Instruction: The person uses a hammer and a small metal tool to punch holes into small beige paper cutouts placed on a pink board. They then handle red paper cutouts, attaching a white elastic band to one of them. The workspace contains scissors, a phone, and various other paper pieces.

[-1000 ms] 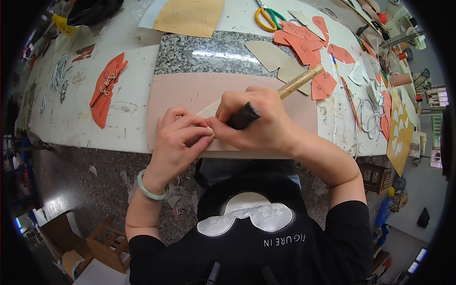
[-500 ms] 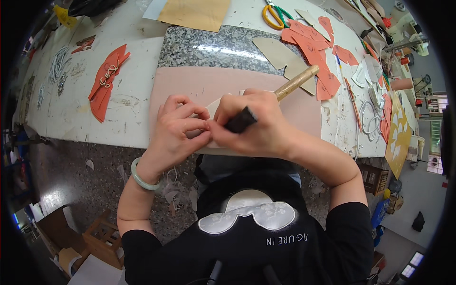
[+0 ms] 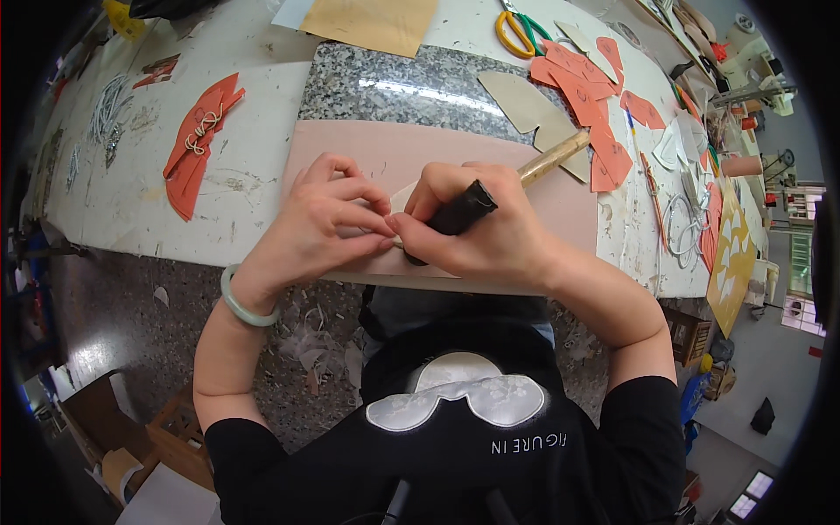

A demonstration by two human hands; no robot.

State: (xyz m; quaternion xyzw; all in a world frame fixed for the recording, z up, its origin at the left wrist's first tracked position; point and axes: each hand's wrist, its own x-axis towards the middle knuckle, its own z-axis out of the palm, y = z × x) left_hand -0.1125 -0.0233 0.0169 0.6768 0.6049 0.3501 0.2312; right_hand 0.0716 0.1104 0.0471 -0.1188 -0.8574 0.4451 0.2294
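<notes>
In my right hand [image 3: 507, 223] is a hammer [image 3: 556, 157]; its black head lies under my palm and fingers, and its wooden handle points up to the right. The thumb and fingertips of that hand meet at the edge of a cream flat piece [image 3: 402, 199], mostly hidden under both hands. My left hand [image 3: 331, 217] is closed in a pinch on the same piece, its fingertips touching those of the right. Beneath both hands lies a pale pink sheet [image 3: 350, 137] at the table's front edge.
A speckled granite slab [image 3: 394, 79] lies beyond the sheet. Beige pieces [image 3: 525, 105], orange-red pieces [image 3: 582, 83] and green-and-yellow-handled scissors [image 3: 518, 35] are at the far right. A tied orange-red bundle [image 3: 197, 144] and grey cords [image 3: 109, 109] lie left on the white table [image 3: 254, 175].
My left forearm has swung outward to the left. The hammer's head has turned up and to the right in my right hand. The fingertips of both hands stay together at the cream piece.
</notes>
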